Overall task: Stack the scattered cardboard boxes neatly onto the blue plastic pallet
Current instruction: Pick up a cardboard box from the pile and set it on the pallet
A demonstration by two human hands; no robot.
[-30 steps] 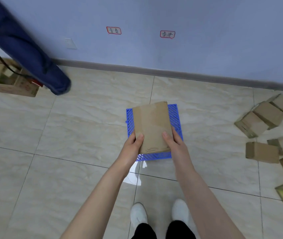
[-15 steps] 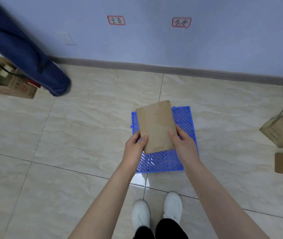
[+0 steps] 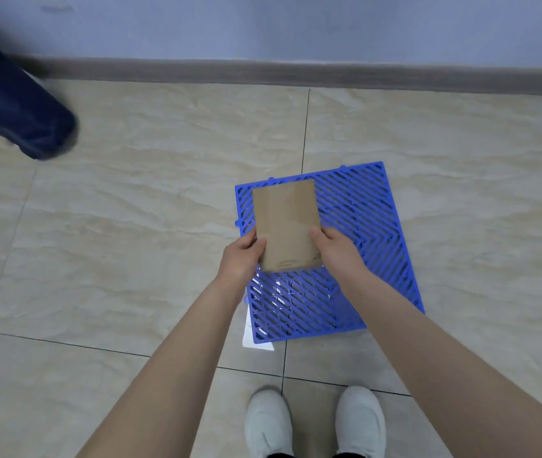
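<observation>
Two white shoes (image 3: 315, 421) stand on the tiled floor (image 3: 130, 259) below both forearms. The left hand (image 3: 241, 259) and right hand (image 3: 335, 251) each grip a side edge of a flat cardboard box (image 3: 284, 223), fingers curled round it. Under the hands lies the blue plastic pallet (image 3: 362, 233). Far left of them, a dark blue bag (image 3: 15, 104) meets the wall.

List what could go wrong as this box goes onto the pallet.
1. The left hand and right hand grip the box only at its near end, so its far end may dip or slip.
2. The box is over the far left corner of the pallet, close to the edge. Set down there, it could overhang and make a poor base for a stack.
</observation>
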